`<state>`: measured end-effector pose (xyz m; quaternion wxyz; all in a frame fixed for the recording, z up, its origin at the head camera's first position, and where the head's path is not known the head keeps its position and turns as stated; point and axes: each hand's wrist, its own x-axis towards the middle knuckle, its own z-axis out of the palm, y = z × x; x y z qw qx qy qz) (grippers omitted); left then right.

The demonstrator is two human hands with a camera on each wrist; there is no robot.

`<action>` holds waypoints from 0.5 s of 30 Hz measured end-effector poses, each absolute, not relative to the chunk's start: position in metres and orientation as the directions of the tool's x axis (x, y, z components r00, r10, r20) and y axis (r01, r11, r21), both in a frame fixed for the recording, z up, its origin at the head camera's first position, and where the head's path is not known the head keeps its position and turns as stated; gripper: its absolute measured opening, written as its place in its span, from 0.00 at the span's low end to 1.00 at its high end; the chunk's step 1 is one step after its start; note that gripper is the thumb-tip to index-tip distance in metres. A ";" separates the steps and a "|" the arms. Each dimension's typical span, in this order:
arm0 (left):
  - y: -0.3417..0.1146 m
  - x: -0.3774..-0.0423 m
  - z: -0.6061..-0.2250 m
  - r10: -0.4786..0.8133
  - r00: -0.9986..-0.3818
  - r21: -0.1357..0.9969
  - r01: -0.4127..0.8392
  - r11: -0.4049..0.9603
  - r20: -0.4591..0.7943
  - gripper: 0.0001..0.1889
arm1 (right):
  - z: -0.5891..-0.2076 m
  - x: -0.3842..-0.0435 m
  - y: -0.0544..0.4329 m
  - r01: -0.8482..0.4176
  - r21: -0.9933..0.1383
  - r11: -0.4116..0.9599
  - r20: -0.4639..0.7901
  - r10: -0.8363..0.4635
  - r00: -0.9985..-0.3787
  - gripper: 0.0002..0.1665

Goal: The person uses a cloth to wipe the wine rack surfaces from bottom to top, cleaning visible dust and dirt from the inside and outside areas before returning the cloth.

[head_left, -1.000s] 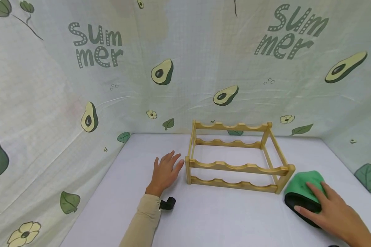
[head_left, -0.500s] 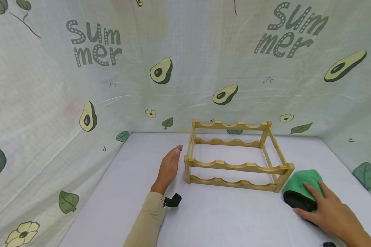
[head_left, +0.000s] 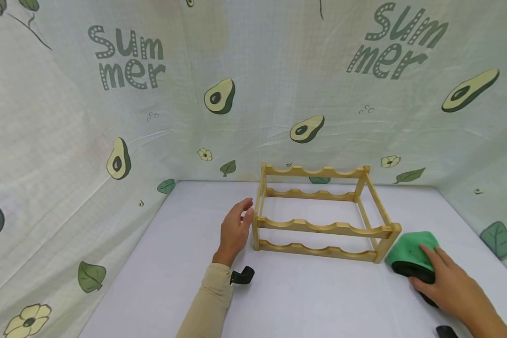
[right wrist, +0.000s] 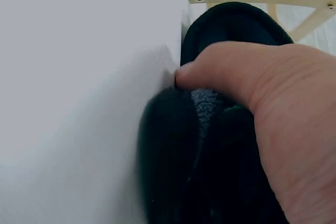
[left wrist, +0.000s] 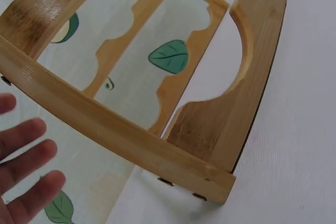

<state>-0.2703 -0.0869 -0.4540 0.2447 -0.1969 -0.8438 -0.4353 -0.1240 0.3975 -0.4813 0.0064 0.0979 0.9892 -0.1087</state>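
Printed cloth (head_left: 253, 51) met the white tabletop (head_left: 304, 300) along its far edge, near the back of the wooden rack (head_left: 325, 229). Open room extended from the rack toward 6 o'clock. At the rack's 9 o'clock, the left hand (head_left: 234, 231) was open, fingers apart, just beside the end frame; contact could not be determined. At its 4 o'clock, the right hand (head_left: 460, 287) gripped a green-and-black item (head_left: 410, 249), thumb against its dark edge.

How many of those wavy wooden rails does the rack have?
4: on the rack, an upper near rail and a lower near rail, plus an upper far rail and a lower far rail. None looks hidden.
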 end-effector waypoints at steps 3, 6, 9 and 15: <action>-0.088 -0.270 -0.454 0.140 -0.770 0.602 0.586 0.542 0.623 0.22 | -0.481 -0.125 0.398 0.196 -0.236 0.952 -0.008 0.199 -0.980 0.68; -0.090 -0.270 -0.454 0.172 -0.731 0.560 0.632 0.536 0.660 0.22 | -0.481 -0.125 0.398 0.189 -0.242 0.952 0.062 0.209 -0.976 0.62; -0.091 -0.270 -0.453 0.204 -0.697 0.521 0.669 0.530 0.688 0.22 | -0.481 -0.126 0.399 0.218 -0.246 0.944 0.096 0.248 -0.964 0.58; -0.094 -0.272 -0.455 0.244 -0.665 0.483 0.704 0.520 0.706 0.23 | -0.477 -0.129 0.400 0.282 -0.296 0.913 0.124 0.329 -0.936 0.55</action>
